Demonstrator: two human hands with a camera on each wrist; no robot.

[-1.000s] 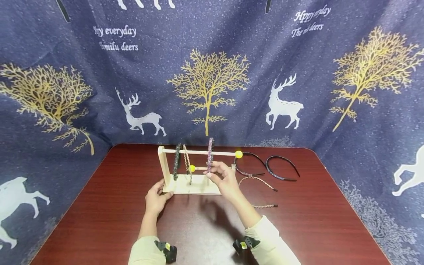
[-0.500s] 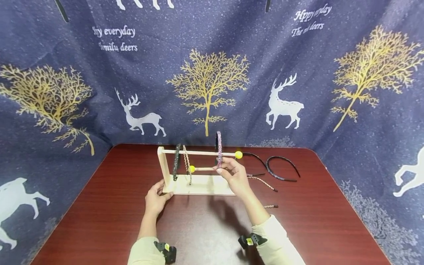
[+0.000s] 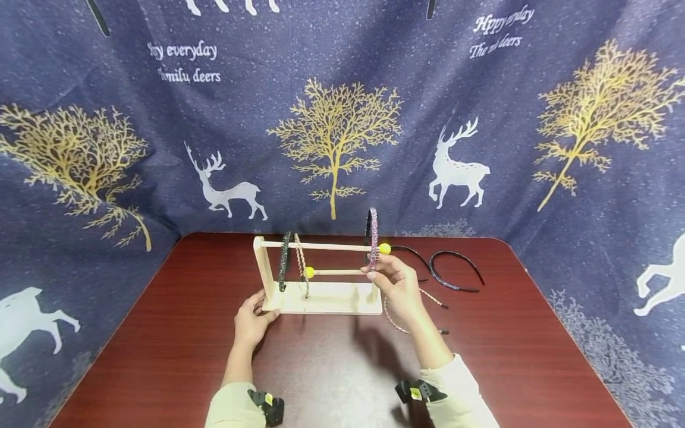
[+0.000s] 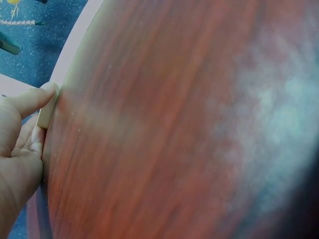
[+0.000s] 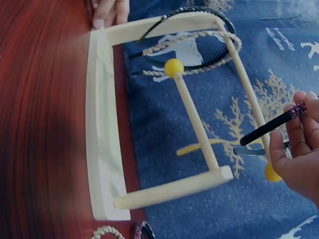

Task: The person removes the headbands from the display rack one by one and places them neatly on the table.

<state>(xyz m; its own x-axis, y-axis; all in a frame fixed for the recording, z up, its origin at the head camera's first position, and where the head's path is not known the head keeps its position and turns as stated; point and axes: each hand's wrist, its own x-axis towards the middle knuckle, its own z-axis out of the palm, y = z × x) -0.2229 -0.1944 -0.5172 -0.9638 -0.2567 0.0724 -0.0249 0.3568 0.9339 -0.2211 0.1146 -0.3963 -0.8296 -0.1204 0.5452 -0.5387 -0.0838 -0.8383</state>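
My left hand [image 3: 251, 324] grips the left end of the wooden stand's base [image 3: 321, 304], thumb on top, also seen in the left wrist view. My right hand [image 3: 402, 291] pinches a pink-purple glittery headband [image 3: 374, 232] by its lower part. This headband arches above the upper rod [image 3: 337, 246], close to the yellow ball [image 3: 385, 248] at the rod's right end. In the right wrist view, the headband's black ends [image 5: 264, 129] lie across the rod by that ball. A dark glittery headband [image 3: 284, 261] and a braided one [image 3: 301, 255] hang toward the rod's left end.
A lower rod [image 3: 339, 272] with a yellow ball [image 3: 309, 272] points left from the stand's short right post. On the table's right lie black headbands [image 3: 455, 288] and braided headbands [image 3: 396, 325], partly hidden by my right arm. A patterned cloth [image 3: 342, 148] hangs behind the table.
My right hand has moved right with the glittery headband, from mid-rod to beside the end ball, and the headband sits higher. My left hand stays on the base.
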